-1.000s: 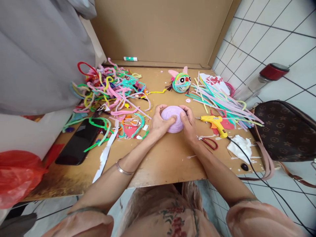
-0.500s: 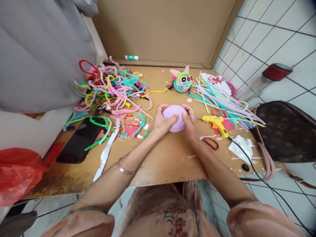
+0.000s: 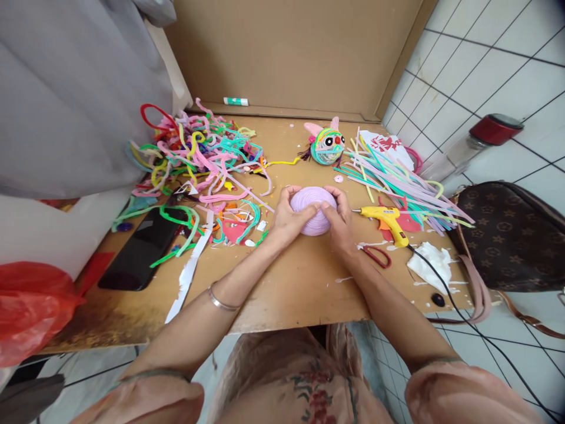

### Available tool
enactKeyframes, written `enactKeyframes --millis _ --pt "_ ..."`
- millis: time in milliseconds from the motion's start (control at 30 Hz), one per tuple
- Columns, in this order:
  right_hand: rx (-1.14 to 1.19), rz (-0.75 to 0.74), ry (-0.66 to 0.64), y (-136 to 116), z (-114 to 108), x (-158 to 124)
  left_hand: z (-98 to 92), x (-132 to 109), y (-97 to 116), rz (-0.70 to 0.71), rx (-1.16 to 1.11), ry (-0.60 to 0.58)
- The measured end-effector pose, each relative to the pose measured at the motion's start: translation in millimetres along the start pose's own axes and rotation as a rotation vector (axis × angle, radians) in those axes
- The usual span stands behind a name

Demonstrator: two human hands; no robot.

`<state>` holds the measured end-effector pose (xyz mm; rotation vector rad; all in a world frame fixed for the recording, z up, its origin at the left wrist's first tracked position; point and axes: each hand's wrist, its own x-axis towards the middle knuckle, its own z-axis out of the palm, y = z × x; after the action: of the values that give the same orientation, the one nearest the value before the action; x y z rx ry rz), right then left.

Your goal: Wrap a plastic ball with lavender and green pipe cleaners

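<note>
While ball (image 3: 312, 209) sits unmoved on table (image 3: 291, 282), left hand (image 3: 289, 222) and right hand (image 3: 339, 222) stay put, fingers clamped round it; glue gun (image 3: 386, 219) beside.

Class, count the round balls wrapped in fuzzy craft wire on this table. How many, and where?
2. A lilac wire-wrapped ball sits mid-table between the left hand and right hand. A multicoloured wire-wrapped ball with eyes and pink ears stands behind it. The tangled pile could hide others.

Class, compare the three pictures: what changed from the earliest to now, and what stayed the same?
Almost nothing changed. Both hands, left hand and right hand, stay cupped around the lilac ball on the table; only small finger shifts. The glue gun and scissors lie unmoved.
</note>
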<state>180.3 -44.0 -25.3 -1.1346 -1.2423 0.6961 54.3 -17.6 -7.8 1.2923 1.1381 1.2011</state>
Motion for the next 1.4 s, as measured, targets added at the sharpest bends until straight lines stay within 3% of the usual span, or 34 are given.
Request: enactKeyframes --millis 500,1167,1400 --pt "0.026 0.044 0.052 -2.4 -0.5 4.1 -10.7 0.8 -6.2 0.008 -0.101 -0.171" --pt "0.053 0.067 0.048 -2.7 -1.1 8.1 -12.0 6.5 -13.9 0.013 -0.016 -0.147" --pt "0.134 0.149 0.070 -1.2 -1.0 10.9 -14.7 2.1 -6.8 0.037 0.011 -0.215"
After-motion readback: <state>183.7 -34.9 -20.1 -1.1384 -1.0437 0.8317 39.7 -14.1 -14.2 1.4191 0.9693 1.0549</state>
